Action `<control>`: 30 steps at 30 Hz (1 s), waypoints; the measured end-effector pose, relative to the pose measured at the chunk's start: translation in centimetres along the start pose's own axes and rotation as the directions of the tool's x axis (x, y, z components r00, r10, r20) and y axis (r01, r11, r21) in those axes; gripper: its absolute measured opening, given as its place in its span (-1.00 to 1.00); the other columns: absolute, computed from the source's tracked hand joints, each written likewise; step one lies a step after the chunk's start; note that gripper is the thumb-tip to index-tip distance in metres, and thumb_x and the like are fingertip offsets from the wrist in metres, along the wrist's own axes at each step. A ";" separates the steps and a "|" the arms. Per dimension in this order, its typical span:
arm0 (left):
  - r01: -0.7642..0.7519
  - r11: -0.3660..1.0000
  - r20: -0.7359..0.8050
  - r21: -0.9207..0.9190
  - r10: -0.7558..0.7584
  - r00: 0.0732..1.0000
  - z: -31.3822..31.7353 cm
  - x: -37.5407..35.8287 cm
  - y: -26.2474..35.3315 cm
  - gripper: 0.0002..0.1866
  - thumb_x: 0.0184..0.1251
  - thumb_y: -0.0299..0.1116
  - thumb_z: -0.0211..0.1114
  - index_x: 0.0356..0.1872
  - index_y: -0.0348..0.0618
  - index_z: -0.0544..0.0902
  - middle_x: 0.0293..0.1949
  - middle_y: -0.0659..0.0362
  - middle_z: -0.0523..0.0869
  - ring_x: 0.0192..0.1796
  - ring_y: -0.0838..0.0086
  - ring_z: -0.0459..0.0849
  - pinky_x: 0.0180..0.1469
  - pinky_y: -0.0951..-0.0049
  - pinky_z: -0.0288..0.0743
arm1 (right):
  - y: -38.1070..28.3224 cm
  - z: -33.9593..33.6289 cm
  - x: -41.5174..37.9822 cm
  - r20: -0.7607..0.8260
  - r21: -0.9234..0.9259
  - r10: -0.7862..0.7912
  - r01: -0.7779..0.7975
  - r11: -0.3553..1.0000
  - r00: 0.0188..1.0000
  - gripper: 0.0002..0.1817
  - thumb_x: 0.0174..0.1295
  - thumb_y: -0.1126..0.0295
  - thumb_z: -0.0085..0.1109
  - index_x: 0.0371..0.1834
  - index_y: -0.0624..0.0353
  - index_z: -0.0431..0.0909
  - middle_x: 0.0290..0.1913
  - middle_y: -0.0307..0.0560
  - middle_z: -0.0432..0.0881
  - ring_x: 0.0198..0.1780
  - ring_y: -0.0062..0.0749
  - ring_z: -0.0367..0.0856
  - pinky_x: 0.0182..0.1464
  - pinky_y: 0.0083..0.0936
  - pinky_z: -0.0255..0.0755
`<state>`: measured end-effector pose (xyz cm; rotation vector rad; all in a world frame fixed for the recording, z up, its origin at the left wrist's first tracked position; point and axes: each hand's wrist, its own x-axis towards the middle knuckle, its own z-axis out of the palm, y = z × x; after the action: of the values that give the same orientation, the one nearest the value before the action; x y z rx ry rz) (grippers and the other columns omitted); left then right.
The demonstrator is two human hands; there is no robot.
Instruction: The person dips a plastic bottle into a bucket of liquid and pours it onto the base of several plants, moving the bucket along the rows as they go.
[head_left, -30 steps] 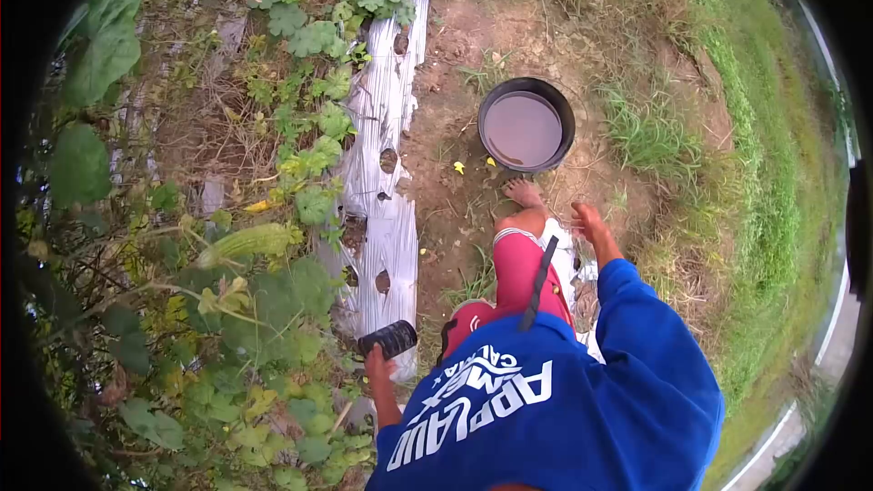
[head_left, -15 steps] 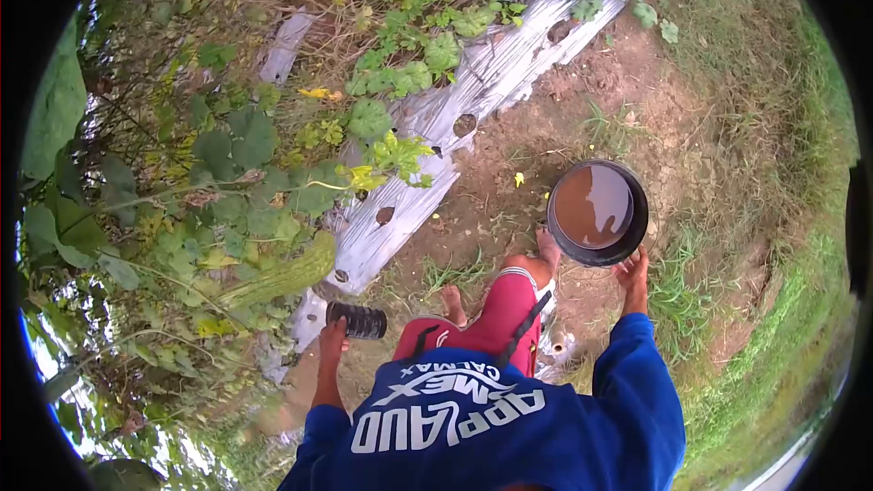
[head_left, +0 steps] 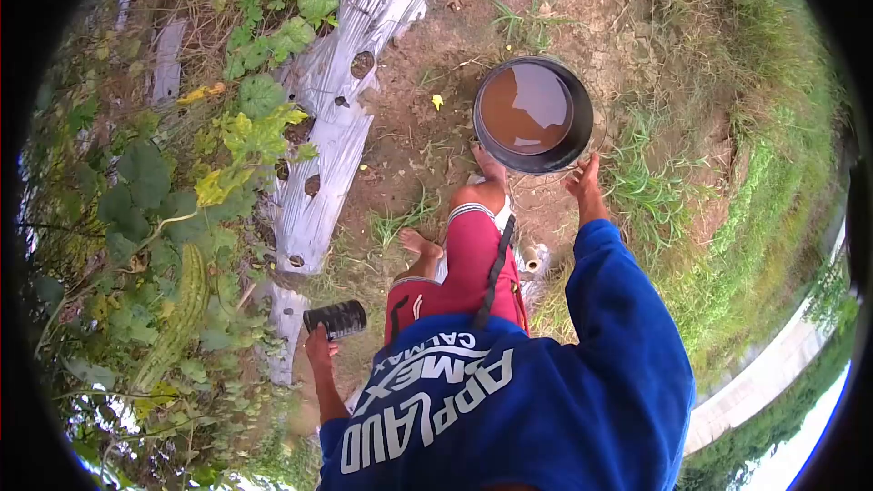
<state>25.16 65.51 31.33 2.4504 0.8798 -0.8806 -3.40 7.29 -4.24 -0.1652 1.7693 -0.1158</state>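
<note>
My left hand (head_left: 320, 345) is closed around a black ribbed can (head_left: 336, 318), held tilted on its side beside my left leg. Out in front on the right, my right hand (head_left: 585, 180) has its fingers curled at the near rim of a round black bucket (head_left: 577, 141). Brown muddy water (head_left: 509, 114) fills part of the bucket, its surface reflecting the sky. My bare right foot (head_left: 488, 164) overlaps the bucket's near left side in this view.
A strip of silvery plastic mulch (head_left: 314, 209) with several holes runs along the left. Beyond it grow leafy vines with a long ridged green gourd (head_left: 182, 309). Bare soil (head_left: 409, 109) lies ahead, and grass (head_left: 764, 191) borders the right.
My view has turned, so the bucket, mulch strip and plants appear farther left, and the bucket higher. Both hands keep their holds, and my left foot shows more clearly.
</note>
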 end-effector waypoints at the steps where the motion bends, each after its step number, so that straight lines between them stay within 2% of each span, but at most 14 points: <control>1: -0.031 0.998 0.024 0.045 0.030 0.999 -0.4 -0.2 -0.2 -0.55 0.33 0.06 0.18 -0.33 -0.21 0.56 -0.53 0.15 0.57 -0.62 0.54 0.53 -0.60 0.53 0.48 | 0.2 0.2 -0.5 0.001 0.023 0.022 -0.022 0.999 1.000 0.06 0.11 -0.49 -0.20 0.48 0.13 0.07 0.48 0.09 0.03 0.31 0.11 0.21 0.17 0.06 0.27; 4: -0.025 0.996 -0.006 0.080 0.025 1.000 -1.1 -0.7 0.2 -0.56 0.33 0.06 0.19 -0.34 -0.19 0.56 -0.56 0.17 0.55 -0.62 0.56 0.52 -0.60 0.54 0.48 | 0.8 0.2 2.3 0.014 0.112 -0.077 0.075 0.991 0.997 0.08 0.12 -0.47 -0.19 0.49 0.20 0.01 0.46 0.10 0.07 0.37 0.13 0.16 0.22 0.06 0.21; 7: -0.048 0.997 -0.062 0.065 0.052 0.997 -1.6 -1.7 1.1 -0.56 0.33 0.06 0.20 -0.36 -0.18 0.57 -0.59 0.19 0.54 -0.64 0.57 0.51 -0.59 0.55 0.47 | -0.7 -0.5 1.4 0.068 0.196 -0.118 0.103 0.975 0.991 0.14 0.09 -0.46 -0.10 0.53 0.16 -0.19 0.38 0.11 0.19 0.27 0.07 0.32 0.15 0.11 0.23; 12: -0.123 0.991 -0.092 0.048 0.127 0.988 -1.5 -3.2 2.3 -0.55 0.34 0.08 0.18 -0.39 -0.17 0.57 -0.62 0.23 0.52 -0.58 0.59 0.53 -0.55 0.56 0.45 | -2.2 -2.9 -0.5 0.068 0.017 -0.151 0.150 0.988 0.986 0.17 0.03 -0.51 -0.14 0.54 0.03 -0.27 0.31 0.05 0.29 0.23 -0.07 0.38 0.05 0.05 0.21; 13: -0.187 0.982 -0.092 0.001 0.187 0.978 -1.4 -3.5 2.0 -0.56 0.34 0.07 0.19 -0.39 -0.17 0.57 -0.62 0.22 0.52 -0.57 0.59 0.53 -0.54 0.55 0.44 | -2.5 -2.9 0.2 -0.052 0.001 -0.201 0.201 0.980 0.978 -0.01 0.06 -0.46 -0.07 0.41 0.06 0.14 0.02 -0.05 0.53 -0.05 -0.20 0.50 0.01 -0.03 0.25; 15: -0.194 0.978 -0.102 -0.074 0.186 0.977 -1.5 -3.8 1.2 -0.57 0.33 0.06 0.20 -0.40 -0.16 0.57 -0.61 0.23 0.53 -0.58 0.59 0.52 -0.54 0.55 0.43 | -4.4 -0.8 -4.1 0.030 0.162 -0.347 0.338 0.927 0.937 -0.32 0.13 -0.34 0.00 0.00 0.04 0.46 -0.45 -0.25 0.53 -0.41 -0.36 0.46 -0.15 -0.24 0.30; 17: -0.258 0.962 -0.114 -0.087 0.247 0.962 -1.6 -4.3 0.5 -0.54 0.33 0.12 0.15 -0.39 -0.14 0.59 -0.56 0.24 0.56 -0.56 0.59 0.56 -0.53 0.58 0.47 | -6.0 -0.3 -3.9 0.150 0.037 -0.323 0.321 0.946 0.935 -0.52 0.19 -0.23 0.05 -0.40 -0.02 0.46 -0.73 -0.38 0.28 -0.61 -0.45 0.29 -0.35 -0.40 0.26; 18: -0.271 0.954 -0.148 -0.130 0.252 0.956 -1.6 -4.2 0.1 -0.55 0.33 0.08 0.18 -0.48 -0.13 0.54 -0.62 0.24 0.52 -0.59 0.59 0.50 -0.55 0.55 0.39 | -6.2 0.6 -4.1 0.206 0.034 -0.332 0.332 0.943 0.921 -0.54 0.22 -0.21 0.04 -0.43 -0.03 0.46 -0.73 -0.35 0.23 -0.62 -0.46 0.28 -0.48 -0.46 0.15; 21: -0.259 0.934 -0.222 -0.248 0.205 0.953 -1.1 -4.5 -1.6 -0.51 0.32 0.06 0.20 -0.62 -0.13 0.45 -0.72 0.25 0.45 -0.66 0.57 0.43 -0.59 0.49 0.28 | -5.9 3.2 -10.6 0.260 -0.045 -0.277 0.298 0.953 0.925 -0.52 0.25 -0.19 0.00 -0.62 -0.07 0.35 -0.74 -0.39 0.17 -0.65 -0.49 0.21 -0.53 -0.50 0.07; 23: -0.214 0.932 -0.205 -0.294 0.157 0.966 -1.2 -4.6 -3.4 -0.52 0.31 0.06 0.19 -0.57 -0.16 0.50 -0.70 0.23 0.48 -0.63 0.54 0.46 -0.56 0.47 0.31 | -5.7 3.7 -9.7 0.426 -0.055 -0.246 0.296 0.953 0.870 -0.51 0.28 -0.14 -0.04 -0.68 -0.11 0.22 -0.74 -0.41 0.15 -0.64 -0.51 0.21 -0.53 -0.53 0.07; 24: -0.157 0.925 -0.273 -0.345 0.061 0.960 -0.6 -4.7 -4.6 -0.53 0.31 0.06 0.19 -0.55 -0.17 0.52 -0.69 0.23 0.49 -0.62 0.54 0.46 -0.55 0.46 0.31 | -5.3 5.1 -12.5 0.384 -0.083 -0.216 0.267 0.960 0.898 -0.51 0.29 -0.12 -0.06 -0.68 -0.12 0.15 -0.73 -0.42 0.14 -0.63 -0.53 0.19 -0.53 -0.54 0.05; 25: -0.101 0.910 -0.326 -0.401 -0.038 0.945 0.4 -4.5 -6.2 -0.53 0.31 0.06 0.19 -0.53 -0.18 0.55 -0.68 0.23 0.50 -0.61 0.54 0.47 -0.54 0.46 0.31 | -4.9 5.5 -13.3 0.447 -0.142 -0.232 0.325 0.935 0.864 -0.53 0.27 -0.14 -0.05 -0.64 -0.10 0.23 -0.71 -0.41 0.22 -0.61 -0.51 0.27 -0.49 -0.50 0.14; 27: -0.263 0.923 -0.443 -0.283 0.117 0.889 2.0 -3.0 -11.2 -0.53 0.32 0.05 0.19 -0.49 -0.20 0.58 -0.65 0.25 0.51 -0.57 0.53 0.49 -0.51 0.42 0.32 | -4.0 7.1 -14.6 0.469 -0.171 -0.240 0.354 0.920 0.850 -0.54 0.21 -0.18 0.02 -0.58 -0.07 0.32 -0.66 -0.38 0.35 -0.56 -0.46 0.39 -0.41 -0.44 0.26; 30: -0.185 0.831 -0.381 -0.524 -0.034 0.924 4.1 -8.8 -12.9 -0.51 0.35 0.04 0.15 -0.48 -0.25 0.57 -0.66 0.21 0.51 -0.55 0.45 0.54 -0.47 0.36 0.37 | -3.8 9.3 -14.6 0.467 -0.323 -0.149 0.325 0.889 0.871 -0.51 0.07 -0.24 0.12 -0.43 -0.01 0.48 -0.60 -0.33 0.46 -0.49 -0.41 0.49 -0.35 -0.36 0.36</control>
<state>9.40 68.97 32.36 2.1278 0.9845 -0.0759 8.82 6.23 8.59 -0.6602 1.2992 0.0952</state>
